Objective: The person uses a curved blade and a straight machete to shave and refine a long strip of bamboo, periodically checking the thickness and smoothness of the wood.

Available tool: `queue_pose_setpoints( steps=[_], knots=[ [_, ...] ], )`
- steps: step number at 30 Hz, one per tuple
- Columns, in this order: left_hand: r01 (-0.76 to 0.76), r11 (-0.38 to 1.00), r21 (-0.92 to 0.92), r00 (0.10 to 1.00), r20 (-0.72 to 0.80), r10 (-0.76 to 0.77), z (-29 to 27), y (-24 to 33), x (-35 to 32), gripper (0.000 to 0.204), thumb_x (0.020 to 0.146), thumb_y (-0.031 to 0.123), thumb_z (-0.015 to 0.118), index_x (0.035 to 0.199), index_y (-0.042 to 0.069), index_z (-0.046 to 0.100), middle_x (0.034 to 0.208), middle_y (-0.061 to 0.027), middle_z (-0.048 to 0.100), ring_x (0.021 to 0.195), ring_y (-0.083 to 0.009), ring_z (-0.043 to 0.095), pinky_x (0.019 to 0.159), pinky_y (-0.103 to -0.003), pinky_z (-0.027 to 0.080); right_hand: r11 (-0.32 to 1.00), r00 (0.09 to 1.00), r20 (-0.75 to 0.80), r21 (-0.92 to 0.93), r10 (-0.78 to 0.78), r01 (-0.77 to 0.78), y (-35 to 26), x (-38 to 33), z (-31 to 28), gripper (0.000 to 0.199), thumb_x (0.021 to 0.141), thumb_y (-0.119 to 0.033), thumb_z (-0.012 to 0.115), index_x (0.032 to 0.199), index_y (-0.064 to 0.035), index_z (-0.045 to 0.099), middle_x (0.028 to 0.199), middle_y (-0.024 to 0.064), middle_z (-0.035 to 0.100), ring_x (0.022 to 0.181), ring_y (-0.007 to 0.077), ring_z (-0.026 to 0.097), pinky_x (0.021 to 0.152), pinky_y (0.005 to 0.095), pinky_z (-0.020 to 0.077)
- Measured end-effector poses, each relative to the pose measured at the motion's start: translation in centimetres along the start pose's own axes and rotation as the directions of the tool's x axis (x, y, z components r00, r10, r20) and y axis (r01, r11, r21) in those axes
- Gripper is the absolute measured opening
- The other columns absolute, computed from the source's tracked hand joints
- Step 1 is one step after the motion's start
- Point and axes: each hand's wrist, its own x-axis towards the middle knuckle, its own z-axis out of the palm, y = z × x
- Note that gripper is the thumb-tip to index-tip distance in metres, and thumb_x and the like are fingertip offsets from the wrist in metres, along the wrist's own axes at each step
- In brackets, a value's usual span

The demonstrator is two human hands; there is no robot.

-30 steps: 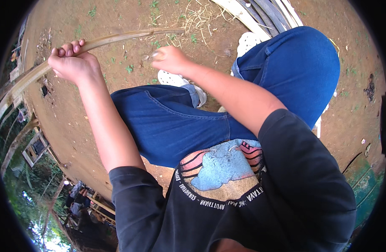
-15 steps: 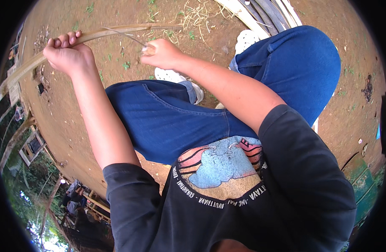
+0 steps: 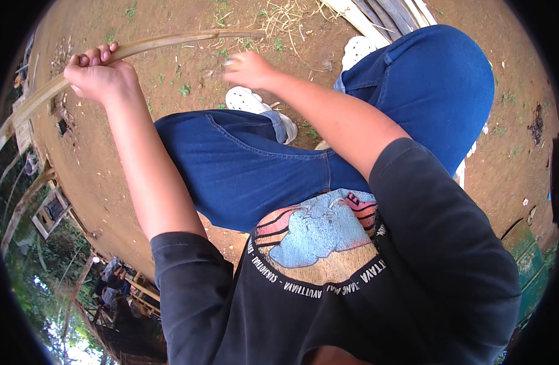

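Observation:
A long, pale split bamboo strip (image 3: 170, 41) runs from the far left edge, through my left hand, to the shavings at the top. My left hand (image 3: 103, 74) is closed around it, fingertips curled over its far side. To the right of that hand and below the strip is my right hand (image 3: 253, 70), closed and smeared by motion. At its fingers a pale knife handle (image 3: 231, 62) shows faintly; the thin blade is lost in the blur. The right hand is apart from the strip.
Thin shavings (image 3: 288, 18) litter the brown dirt ground at the top. Long wooden slats (image 3: 389, 17) lie at the top right, near my white clog (image 3: 357, 52). My bent legs in blue jeans (image 3: 249, 158) are below the hands. A person (image 3: 113, 281) is far off at lower left.
My right hand with the knife has moved right, away from the strip; the blade that crossed near the strip no longer shows clearly. My left hand keeps its hold in nearly the same place.

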Motion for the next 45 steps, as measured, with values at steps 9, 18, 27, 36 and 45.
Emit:
queue_pose_setpoints(
  steps=[9, 18, 27, 36, 45],
  knots=[
    [-0.064, 0.998, -0.007, 0.996, 0.054, 0.064, -0.7, 0.6, 0.8, 0.03, 0.098, 0.022, 0.047, 0.072, 0.01, 0.039, 0.057, -0.0031, 0.043, 0.053, -0.0222, 0.052, 0.07, -0.047, 0.054, 0.94, 0.951, 0.079, 0.149, 0.297, -0.306, 2.1, -1.1, -1.5, 0.037, 0.078, -0.031, 0.07, 0.107, -0.0066, 0.069, 0.086, 0.0134, 0.071, 0.075, 0.024, 0.068, 0.071, 0.0345, 0.0546],
    [-0.277, 0.952, -0.129, 0.957, 0.056, 0.286, -3.2, 6.0, 5.3, 0.044, 0.1, 0.048, 0.045, 0.076, 0.012, 0.045, 0.054, -0.0022, 0.048, 0.061, -0.0277, 0.063, 0.071, -0.051, 0.057, 0.998, 0.995, 0.087, -0.041, 0.053, -0.049, -10.5, -3.3, -6.2, 0.033, 0.08, -0.038, 0.071, 0.088, -0.0056, 0.069, 0.078, 0.0146, 0.069, 0.076, 0.0282, 0.068, 0.072, 0.0388, 0.053],
    [-0.477, 0.815, -0.327, 0.875, -0.093, 0.475, -0.1, 14.4, 4.7, 0.034, 0.101, 0.045, 0.039, 0.09, 0.013, 0.046, 0.07, 0.0001, 0.05, 0.042, -0.0112, 0.041, 0.039, -0.026, 0.034, 0.901, 0.943, 0.006, -0.295, -0.331, 0.318, -18.1, -4.1, -14.1, 0.034, 0.089, -0.034, 0.069, 0.074, -0.0042, 0.062, 0.061, 0.004, 0.06, 0.055, 0.0103, 0.054, 0.055, 0.03, 0.0445],
    [-0.414, 0.824, -0.388, 0.888, 0.029, 0.459, -1.6, 13.6, 4.0, 0.049, 0.098, 0.06, 0.033, 0.081, 0.016, 0.049, 0.054, 0.0029, 0.042, 0.038, -0.0096, 0.033, 0.036, -0.023, 0.026, 0.968, 0.996, 0.063, -0.241, -0.055, 0.069, -16.7, -3.1, -13.0, 0.043, 0.085, -0.04, 0.073, 0.065, -0.0057, 0.056, 0.056, 0.0004, 0.051, 0.054, 0.0095, 0.047, 0.052, 0.0308, 0.0398],
    [-0.493, 0.827, -0.271, 0.867, -0.079, 0.491, -1.1, 14.5, 3.0, 0.058, 0.098, 0.065, 0.025, 0.069, 0.017, 0.044, 0.052, 0.0042, 0.032, 0.038, -0.009, 0.025, 0.036, -0.023, 0.022, 0.931, 0.953, 0.014, -0.212, -0.302, 0.298, -19.0, -4.4, -10.8, 0.033, 0.085, -0.03, 0.068, 0.066, -0.0044, 0.056, 0.059, 0.0068, 0.058, 0.056, 0.0142, 0.055, 0.055, 0.0346, 0.0445]
  ],
)
